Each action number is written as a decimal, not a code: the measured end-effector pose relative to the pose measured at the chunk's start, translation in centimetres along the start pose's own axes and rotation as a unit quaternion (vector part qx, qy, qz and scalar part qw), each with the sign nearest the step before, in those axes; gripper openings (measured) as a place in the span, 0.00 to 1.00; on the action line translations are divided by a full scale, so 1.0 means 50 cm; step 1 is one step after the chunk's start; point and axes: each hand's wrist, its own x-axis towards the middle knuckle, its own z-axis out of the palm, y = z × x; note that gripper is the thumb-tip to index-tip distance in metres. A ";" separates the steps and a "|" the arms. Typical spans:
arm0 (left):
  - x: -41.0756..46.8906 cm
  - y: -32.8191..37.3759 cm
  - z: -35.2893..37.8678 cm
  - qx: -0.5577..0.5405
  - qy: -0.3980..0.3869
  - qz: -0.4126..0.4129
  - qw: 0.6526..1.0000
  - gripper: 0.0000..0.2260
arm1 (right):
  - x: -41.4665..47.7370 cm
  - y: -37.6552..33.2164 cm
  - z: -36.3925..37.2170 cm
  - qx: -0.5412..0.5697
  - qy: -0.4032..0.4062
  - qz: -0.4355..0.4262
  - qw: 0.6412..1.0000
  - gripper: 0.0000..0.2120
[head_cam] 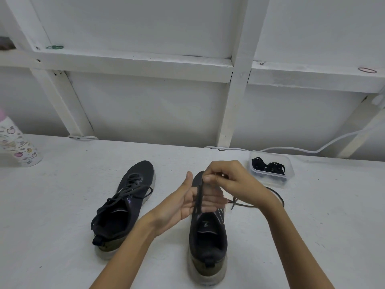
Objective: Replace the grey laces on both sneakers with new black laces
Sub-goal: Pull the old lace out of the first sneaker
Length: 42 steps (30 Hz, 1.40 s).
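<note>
Head: right hand point(233, 182) pinches lace point(199, 197); left hand point(187, 203), held flat, touches it.

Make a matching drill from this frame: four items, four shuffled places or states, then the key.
Items
1. left sneaker
2. right sneaker
3. tub
4. bottle

Places or states
A. holds black laces
B. far left, cut off by the frame edge
C. still laced
D. lace pulled up from it

Pairs: 1-C, 2-D, 3-A, 4-B
</note>
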 end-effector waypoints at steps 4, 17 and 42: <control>-0.004 0.008 0.004 -0.008 -0.015 0.000 1.000 0.41 | 0.007 0.026 0.018 0.064 0.045 -0.011 0.997 0.05; 0.006 0.049 -0.005 -0.139 0.017 0.095 0.985 0.39 | -0.065 0.029 0.108 0.096 0.003 0.055 0.994 0.07; -0.007 0.016 0.009 -0.050 -0.005 0.012 0.999 0.41 | 0.033 0.049 0.048 0.117 0.080 -0.004 0.990 0.03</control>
